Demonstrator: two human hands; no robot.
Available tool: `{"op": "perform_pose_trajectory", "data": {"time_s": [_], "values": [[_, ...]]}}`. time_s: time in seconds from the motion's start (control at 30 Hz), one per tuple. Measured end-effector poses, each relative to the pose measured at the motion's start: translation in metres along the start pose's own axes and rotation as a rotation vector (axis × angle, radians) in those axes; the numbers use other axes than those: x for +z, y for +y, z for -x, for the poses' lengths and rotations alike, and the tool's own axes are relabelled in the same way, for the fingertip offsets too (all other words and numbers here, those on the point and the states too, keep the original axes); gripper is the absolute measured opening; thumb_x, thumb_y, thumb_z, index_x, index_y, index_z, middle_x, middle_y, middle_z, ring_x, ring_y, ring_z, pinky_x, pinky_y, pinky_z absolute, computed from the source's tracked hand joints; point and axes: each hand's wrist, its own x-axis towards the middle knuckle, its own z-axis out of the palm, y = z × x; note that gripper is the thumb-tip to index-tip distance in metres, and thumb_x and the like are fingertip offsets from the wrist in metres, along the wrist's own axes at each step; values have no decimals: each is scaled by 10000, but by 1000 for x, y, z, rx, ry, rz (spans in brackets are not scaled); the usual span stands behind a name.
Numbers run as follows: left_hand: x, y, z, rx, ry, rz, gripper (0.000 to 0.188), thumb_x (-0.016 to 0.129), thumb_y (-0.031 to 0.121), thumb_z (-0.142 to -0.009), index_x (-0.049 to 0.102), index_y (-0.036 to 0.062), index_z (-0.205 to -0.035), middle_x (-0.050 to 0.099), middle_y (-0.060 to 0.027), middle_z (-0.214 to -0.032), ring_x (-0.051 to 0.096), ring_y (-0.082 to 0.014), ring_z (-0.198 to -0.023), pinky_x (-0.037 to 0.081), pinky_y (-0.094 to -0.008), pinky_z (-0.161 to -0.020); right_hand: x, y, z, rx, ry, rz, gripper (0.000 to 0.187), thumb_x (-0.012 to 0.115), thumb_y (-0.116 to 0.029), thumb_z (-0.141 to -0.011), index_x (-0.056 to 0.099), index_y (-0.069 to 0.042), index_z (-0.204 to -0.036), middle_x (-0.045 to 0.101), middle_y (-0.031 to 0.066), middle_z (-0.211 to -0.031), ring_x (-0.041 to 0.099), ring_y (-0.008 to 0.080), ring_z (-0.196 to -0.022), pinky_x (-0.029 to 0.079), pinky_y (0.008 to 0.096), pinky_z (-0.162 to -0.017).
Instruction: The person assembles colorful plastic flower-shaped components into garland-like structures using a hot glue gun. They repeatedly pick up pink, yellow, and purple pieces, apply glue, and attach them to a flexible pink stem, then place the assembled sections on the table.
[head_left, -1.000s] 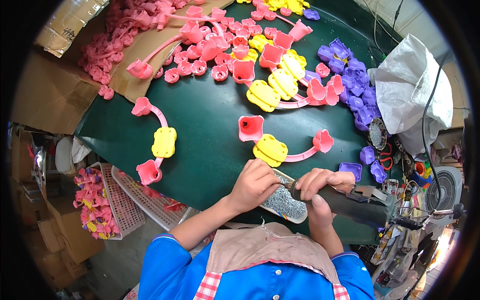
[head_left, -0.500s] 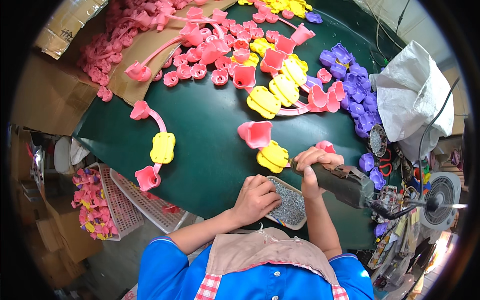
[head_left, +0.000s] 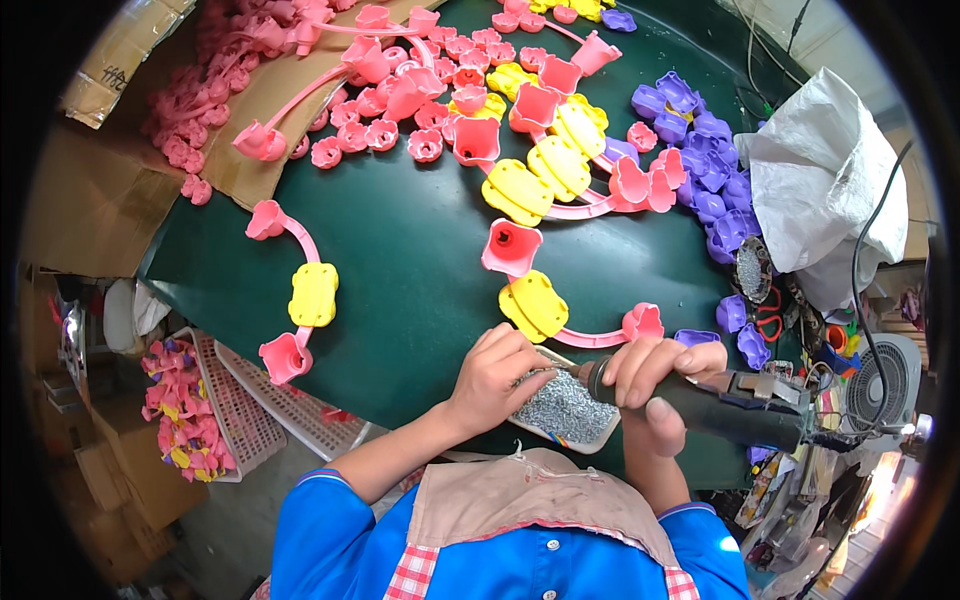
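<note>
My right hand (head_left: pixel 655 385) is wrapped round a dark power screwdriver (head_left: pixel 745 408) held nearly level, its tip pointing left over the tray. Beside that tip, my left hand (head_left: pixel 497 378) is closed in a pinch; whatever sits between its fingertips is too small to make out. Below both hands is a shallow tray of small grey screws (head_left: pixel 568 408). Just beyond them lies a curved pink piece with a cup at each end, one pink cup (head_left: pixel 512 248) facing up, and a yellow plate (head_left: pixel 535 305) across its middle.
Another pink arc with a yellow plate (head_left: pixel 313 295) lies at left. Farther back are several more arcs and loose pink cups (head_left: pixel 425 145). Purple cups (head_left: pixel 712 150) and a white sack (head_left: pixel 825 170) stand at right, near a fan (head_left: pixel 885 385). Baskets (head_left: pixel 240 400) stand left of the table.
The screwdriver has come away from the yellow plate, its tip now over the tray. My left hand has risen toward that tip. The pink piece has turned, showing its right-hand cup.
</note>
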Motion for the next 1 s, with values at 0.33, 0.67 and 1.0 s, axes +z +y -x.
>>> {"op": "perform_pose_trajectory", "data": {"time_s": [0.33, 0.67, 1.0], "values": [[-13, 0, -10, 208, -66, -92, 256, 859, 33, -668, 697, 54, -866, 593, -62, -816, 591, -265, -786, 472, -377, -692, 8, 2, 11, -9, -56, 61, 434, 698, -100, -907, 384, -119, -1206, 593, 77, -735, 584, 203, -658, 554, 401, -707], [-36, -8, -24, 229, 69, -150, 187, 838, 78, -747, 689, 32, -850, 649, -84, -853, 631, -262, -738, 518, -376, -650, 2, 43, 0, -226, -181, 199, 439, 623, 67, -845, 469, -60, -1235, 614, 78, -738, 620, 200, -657, 568, 380, -702], [-15, -41, -49, 294, -19, -233, 180, 759, 116, -770, 620, 25, -840, 691, -122, -1018, 706, -310, -971, 589, -418, -853, -6, 69, -8, -227, -268, 304, 314, 664, 23, -773, 554, -11, -1064, 628, 77, -663, 628, 202, -614, 562, 345, -635]]}}
